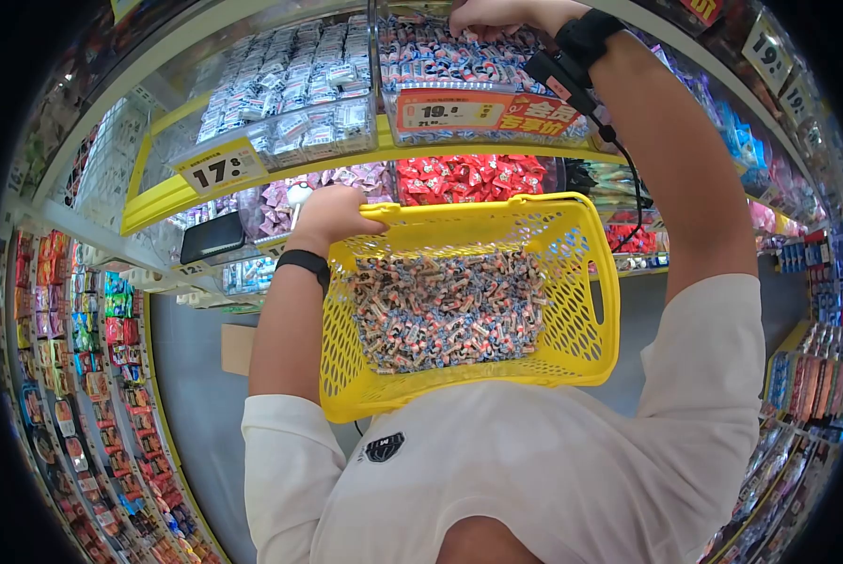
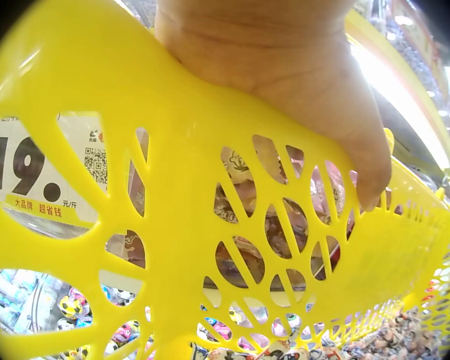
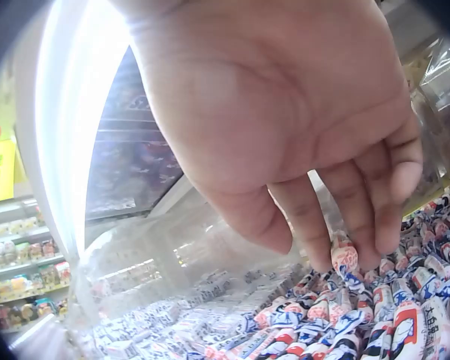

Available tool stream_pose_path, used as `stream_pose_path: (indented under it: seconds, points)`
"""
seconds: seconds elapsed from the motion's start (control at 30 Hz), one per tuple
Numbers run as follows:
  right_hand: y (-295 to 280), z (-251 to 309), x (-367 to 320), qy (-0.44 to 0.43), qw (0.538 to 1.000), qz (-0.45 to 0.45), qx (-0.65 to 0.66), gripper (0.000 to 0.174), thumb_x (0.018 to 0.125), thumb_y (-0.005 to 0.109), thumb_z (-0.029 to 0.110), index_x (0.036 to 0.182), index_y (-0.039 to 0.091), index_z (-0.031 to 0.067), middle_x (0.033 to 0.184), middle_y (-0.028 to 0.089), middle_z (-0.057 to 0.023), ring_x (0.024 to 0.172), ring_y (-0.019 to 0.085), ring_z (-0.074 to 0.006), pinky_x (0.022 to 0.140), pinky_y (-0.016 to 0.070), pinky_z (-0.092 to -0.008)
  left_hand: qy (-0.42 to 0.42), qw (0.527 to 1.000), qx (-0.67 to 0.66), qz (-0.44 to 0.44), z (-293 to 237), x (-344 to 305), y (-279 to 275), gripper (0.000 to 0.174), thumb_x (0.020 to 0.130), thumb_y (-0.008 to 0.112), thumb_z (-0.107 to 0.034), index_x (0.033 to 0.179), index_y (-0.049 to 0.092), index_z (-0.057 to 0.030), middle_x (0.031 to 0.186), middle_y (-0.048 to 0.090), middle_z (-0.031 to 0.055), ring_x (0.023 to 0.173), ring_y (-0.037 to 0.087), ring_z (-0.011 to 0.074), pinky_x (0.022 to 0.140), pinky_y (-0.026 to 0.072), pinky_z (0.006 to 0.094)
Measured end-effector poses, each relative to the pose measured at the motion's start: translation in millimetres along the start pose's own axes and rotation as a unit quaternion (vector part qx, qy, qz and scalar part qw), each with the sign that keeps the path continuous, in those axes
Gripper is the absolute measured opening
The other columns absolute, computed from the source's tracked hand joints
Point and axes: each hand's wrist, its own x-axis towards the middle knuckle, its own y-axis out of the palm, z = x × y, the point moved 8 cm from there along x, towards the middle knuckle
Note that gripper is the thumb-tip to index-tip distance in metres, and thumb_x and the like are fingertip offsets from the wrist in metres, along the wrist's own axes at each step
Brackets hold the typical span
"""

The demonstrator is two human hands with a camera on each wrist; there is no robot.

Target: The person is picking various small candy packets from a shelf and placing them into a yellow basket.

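My left hand [image 1: 332, 216] grips the far left corner of a yellow plastic basket [image 1: 496, 209] held at chest height. The basket is piled with small wrapped candies [image 1: 445, 310]. In the left wrist view the fingers [image 2: 285, 60] curl over the basket's lattice rim [image 2: 172, 202]. My right hand [image 1: 487, 17] reaches up into a clear bin of white, blue and red wrapped candies [image 1: 440, 61]. In the right wrist view its curled fingers [image 3: 360, 187] dip into the pile [image 3: 360, 322] and pinch one candy [image 3: 343, 255] at their tips.
A red price label [image 1: 478, 115] fronts the bin. Beside it is a bin of pale candies with a 17.8 tag [image 1: 222, 167]. Below sit red candies [image 1: 468, 179] and pink ones [image 1: 346, 179]. Packet-filled shelves line the left [image 1: 83, 329] and right [image 1: 816, 376].
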Motion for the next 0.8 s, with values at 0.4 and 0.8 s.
stream_pose_path:
  seconds: [0.4,0.8]
  points:
    - [24.3,-9.8,24.2,0.076,0.993,0.073,-0.048,0.023,0.083,0.055,0.032,0.089,0.069,0.0146,0.080,0.066,0.0000,0.071,0.062,-0.0151,0.062,0.0480,-0.0333,-0.001,1.000,0.006,0.008,0.2,0.8,0.8,0.056,0.066,0.074,-0.061,0.083,0.074,-0.0069,0.078,0.069,0.0154,0.076,0.068,0.0322,0.071,0.0525,0.0430]
    - [31.0,-23.2,40.0,0.059,0.993,0.102,-0.009,0.027,0.087,0.054,0.034,0.098,0.067,0.0130,0.091,0.069,0.0000,0.072,0.064,-0.0149,0.065,0.0533,-0.0334,-0.016,0.999,0.022,0.028,0.6,1.7,2.1,0.055,0.065,0.074,-0.061,0.089,0.076,-0.0114,0.081,0.071,0.0128,0.077,0.069,0.0292,0.073,0.0543,0.0418]
